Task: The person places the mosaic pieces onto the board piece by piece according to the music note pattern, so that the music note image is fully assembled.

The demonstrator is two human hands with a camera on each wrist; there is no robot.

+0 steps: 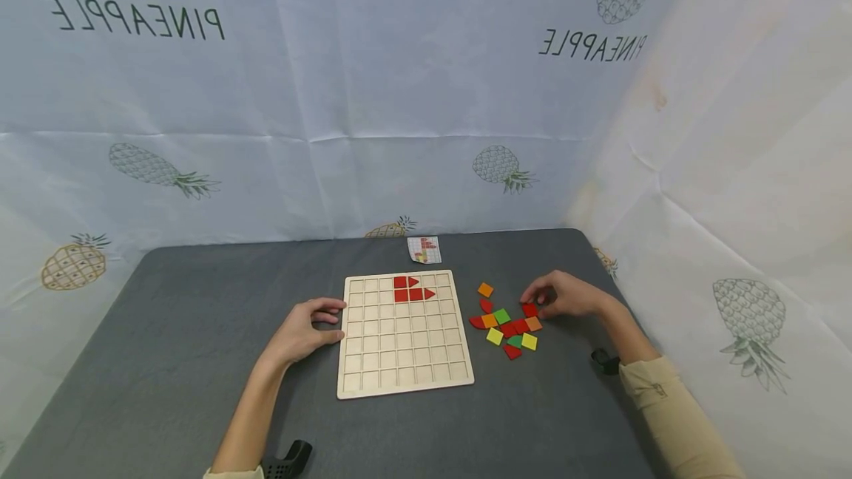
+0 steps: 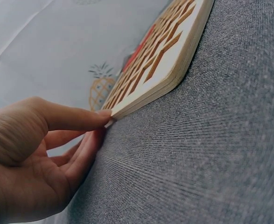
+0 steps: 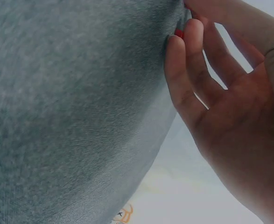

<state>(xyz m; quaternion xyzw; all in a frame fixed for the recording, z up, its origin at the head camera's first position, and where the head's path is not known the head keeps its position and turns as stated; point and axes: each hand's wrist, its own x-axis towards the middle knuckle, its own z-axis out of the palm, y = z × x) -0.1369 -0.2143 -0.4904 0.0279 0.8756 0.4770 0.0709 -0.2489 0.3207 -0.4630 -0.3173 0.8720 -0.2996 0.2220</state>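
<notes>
A pale wooden grid board [image 1: 404, 361] lies on the table, with red squares [image 1: 416, 294] and red triangular tiles [image 1: 429, 293] set in its top rows. My left hand [image 1: 301, 333] touches the board's left edge with thumb and fingers spread apart; the left wrist view shows the thumb [image 2: 80, 119] against that edge. To the board's right is a loose cluster of red, orange, yellow and green tiles [image 1: 508, 330]. At the cluster's upper right, my right hand [image 1: 566, 294] has its curled fingers and thumb about a red tile [image 1: 529, 310]. Fingers mostly hide this tile in the right wrist view.
A small printed card [image 1: 424, 250] with a coloured pattern lies behind the board, near the table's back edge. Pineapple-print cloth [image 1: 333, 94] hangs behind and along the right side. One orange tile [image 1: 485, 290] sits apart above the cluster.
</notes>
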